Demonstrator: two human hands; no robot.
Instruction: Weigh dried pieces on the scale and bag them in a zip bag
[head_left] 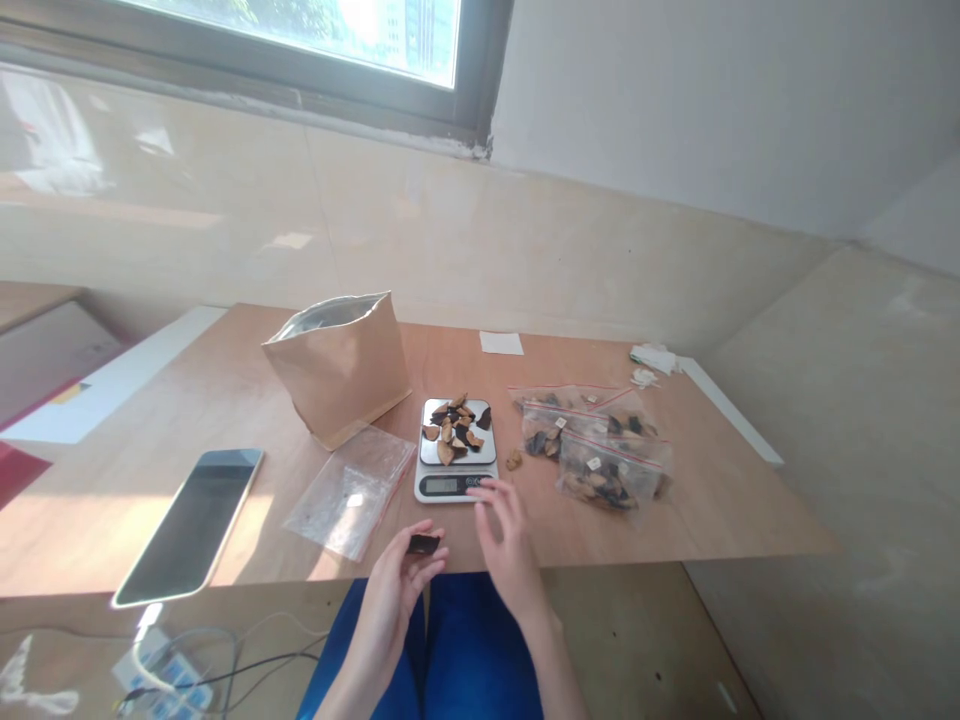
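Observation:
Near the front edge of the table, my left hand (397, 570) is closed on a dark dried piece (424, 544), with its near-black side facing up. My right hand (508, 540) holds nothing; its fingers are apart, and the fingertips are at the button end of a white digital kitchen scale (418, 488). On the scale's plate lies a loose pile of dried tan and black pieces (459, 432). The digits on its display (442, 486) are too faint to read. One small tan piece (514, 459) rests on the table just right of the scale.
Left of the scale are a flat clear zip bag (345, 500), an open brown paper pouch (345, 375) standing upright, and a phone (191, 520). Several filled zip bags (615, 470) overlap on the right. A white paper (501, 343) and paper scraps (655, 358) lie farther back.

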